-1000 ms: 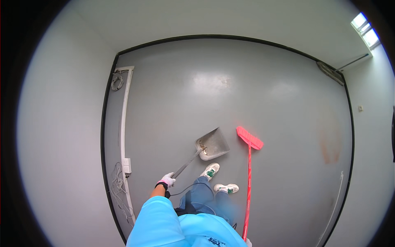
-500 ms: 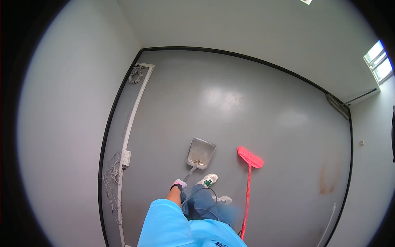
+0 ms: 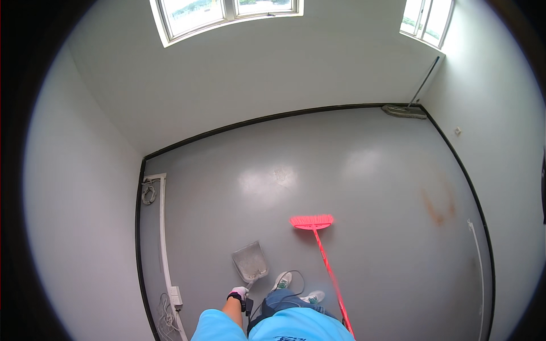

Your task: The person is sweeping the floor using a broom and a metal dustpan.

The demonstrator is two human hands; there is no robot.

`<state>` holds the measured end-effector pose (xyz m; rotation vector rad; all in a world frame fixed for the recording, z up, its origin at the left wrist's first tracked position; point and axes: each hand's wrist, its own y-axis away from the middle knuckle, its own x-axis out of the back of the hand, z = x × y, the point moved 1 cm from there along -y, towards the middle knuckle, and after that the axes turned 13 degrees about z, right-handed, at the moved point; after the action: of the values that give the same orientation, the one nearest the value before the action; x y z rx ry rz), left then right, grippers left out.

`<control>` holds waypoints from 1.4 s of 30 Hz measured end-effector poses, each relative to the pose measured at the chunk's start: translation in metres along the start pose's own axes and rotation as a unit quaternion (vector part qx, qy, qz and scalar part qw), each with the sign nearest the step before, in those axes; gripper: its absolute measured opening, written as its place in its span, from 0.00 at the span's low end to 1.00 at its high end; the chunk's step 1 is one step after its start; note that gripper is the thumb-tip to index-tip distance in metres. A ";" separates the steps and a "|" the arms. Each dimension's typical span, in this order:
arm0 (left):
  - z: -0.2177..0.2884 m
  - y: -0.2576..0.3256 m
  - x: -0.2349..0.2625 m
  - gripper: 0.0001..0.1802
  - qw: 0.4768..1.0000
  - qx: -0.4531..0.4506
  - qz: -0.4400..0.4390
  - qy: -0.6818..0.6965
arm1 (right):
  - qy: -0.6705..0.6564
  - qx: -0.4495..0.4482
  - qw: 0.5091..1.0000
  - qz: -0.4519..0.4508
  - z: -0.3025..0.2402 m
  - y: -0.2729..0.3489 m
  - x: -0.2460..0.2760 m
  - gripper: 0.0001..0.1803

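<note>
My left hand (image 3: 240,292), in a pale glove with a dark band at the wrist, is closed round the handle of a grey long-handled dustpan (image 3: 250,260). The pan is in front of my left side; whether it touches the floor I cannot tell. Any debris inside is too small to make out. To its right is a red broom (image 3: 311,221), bristles pointing away from me. Its red handle slants back past my right side and out of the picture at the bottom. My right hand is not in view.
A white cable channel with a socket box (image 3: 176,295) runs along the left wall, with coiled cable (image 3: 149,193) and loose wires beside it. A dust mop (image 3: 405,111) leans in the far right corner. Brown stains (image 3: 439,209) mark the grey floor at right.
My view has tilted up and turned right, bringing windows into sight. The broom has swung left, its head now straight ahead. My left hand keeps hold of the dustpan.
</note>
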<state>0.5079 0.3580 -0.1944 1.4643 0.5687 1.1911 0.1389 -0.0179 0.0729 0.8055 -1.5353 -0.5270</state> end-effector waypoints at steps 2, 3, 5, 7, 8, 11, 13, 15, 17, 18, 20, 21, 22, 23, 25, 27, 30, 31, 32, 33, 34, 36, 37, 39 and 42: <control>0.001 -0.005 0.003 0.10 1.000 0.007 -0.019 0.013 | -0.025 0.031 0.999 0.012 0.001 -0.011 -0.005 0.24; 0.003 -0.010 0.009 0.11 0.997 0.054 -0.022 0.046 | -0.033 0.053 0.998 0.022 -0.009 -0.020 -0.011 0.20; 0.013 -0.015 0.012 0.10 0.998 0.061 -0.005 0.013 | -0.053 0.101 0.992 0.045 -0.022 -0.037 -0.015 0.17; 0.034 -0.020 0.019 0.11 0.998 0.036 -0.059 0.005 | -0.032 0.143 0.986 0.078 -0.055 -0.064 -0.025 0.22; 0.040 -0.018 0.020 0.10 0.997 0.026 -0.076 -0.014 | 0.048 0.132 0.988 0.060 -0.071 -0.075 -0.029 0.22; 0.048 -0.003 0.027 0.08 0.996 0.019 -0.087 0.003 | 0.096 0.105 0.989 0.034 -0.107 -0.085 -0.027 0.25; 0.056 0.011 0.035 0.08 0.995 0.048 -0.075 0.034 | 0.080 0.116 0.989 0.036 -0.130 -0.082 -0.026 0.25; 0.070 0.020 0.047 0.09 0.983 0.113 -0.087 0.112 | 0.075 0.121 0.988 0.054 -0.160 -0.080 -0.030 0.24; 0.082 0.025 0.057 0.09 0.983 0.109 -0.080 0.126 | 0.073 0.142 0.985 0.069 -0.186 -0.090 -0.037 0.24; 0.089 0.026 0.062 0.10 0.989 0.072 -0.067 0.112 | 0.064 0.146 0.985 0.063 -0.201 -0.093 -0.044 0.24; 0.101 0.027 0.069 0.10 0.988 0.071 -0.061 0.119 | 0.059 0.160 0.983 0.074 -0.228 -0.108 -0.049 0.23; 0.107 0.026 0.074 0.10 0.990 0.065 -0.048 0.118 | 0.061 0.162 0.982 0.081 -0.242 -0.115 -0.052 0.23; 0.112 0.026 0.079 0.09 0.990 0.063 -0.051 0.117 | 0.061 0.165 0.981 0.086 -0.252 -0.118 -0.052 0.23; 0.117 0.025 0.082 0.08 0.991 0.061 -0.048 0.109 | 0.062 0.169 0.980 0.079 -0.263 -0.126 -0.048 0.24; 0.130 0.022 0.086 0.06 0.999 -0.011 -0.029 0.030 | 0.065 0.128 0.988 0.063 -0.282 -0.135 -0.036 0.24; 0.140 0.019 0.083 0.04 0.997 -0.074 0.007 -0.028 | 0.052 0.159 0.982 0.083 -0.307 -0.151 -0.023 0.22; 0.158 0.015 0.067 0.06 0.998 -0.036 0.056 -0.016 | 0.066 0.163 0.982 0.074 -0.363 -0.195 0.016 0.22; 0.161 0.014 0.061 0.06 0.998 -0.009 0.066 0.002 | 0.071 0.136 0.987 0.052 -0.386 -0.215 0.030 0.24; 0.166 0.012 0.056 0.06 0.997 -0.004 0.071 0.006 | 0.083 0.143 0.984 0.057 -0.415 -0.236 0.040 0.24; 0.172 0.010 0.052 0.07 0.997 0.007 0.074 0.029 | 0.084 0.161 0.981 0.063 -0.447 -0.256 0.049 0.24; 0.177 0.008 0.051 0.07 0.997 -0.015 0.080 0.019 | 0.081 0.179 0.978 0.062 -0.480 -0.276 0.057 0.24; 0.189 0.006 0.053 0.06 0.995 -0.025 0.088 0.050 | 0.092 0.197 0.974 0.065 -0.556 -0.319 0.073 0.24; 0.197 0.004 0.052 0.05 0.993 -0.004 0.100 0.067 | 0.103 0.208 0.970 0.067 -0.595 -0.340 0.080 0.24; 0.208 0.006 0.056 0.04 0.989 0.043 0.114 0.088 | 0.089 0.215 0.971 0.060 -0.668 -0.377 0.089 0.24; 0.234 0.011 0.053 0.04 0.985 0.044 0.142 0.085 | 0.036 0.198 0.978 0.049 -0.763 -0.428 0.090 0.26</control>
<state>0.7334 0.2970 -0.1381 1.5649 0.5451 1.5422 0.9685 -0.2671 -0.0802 1.0332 -1.6267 -0.1169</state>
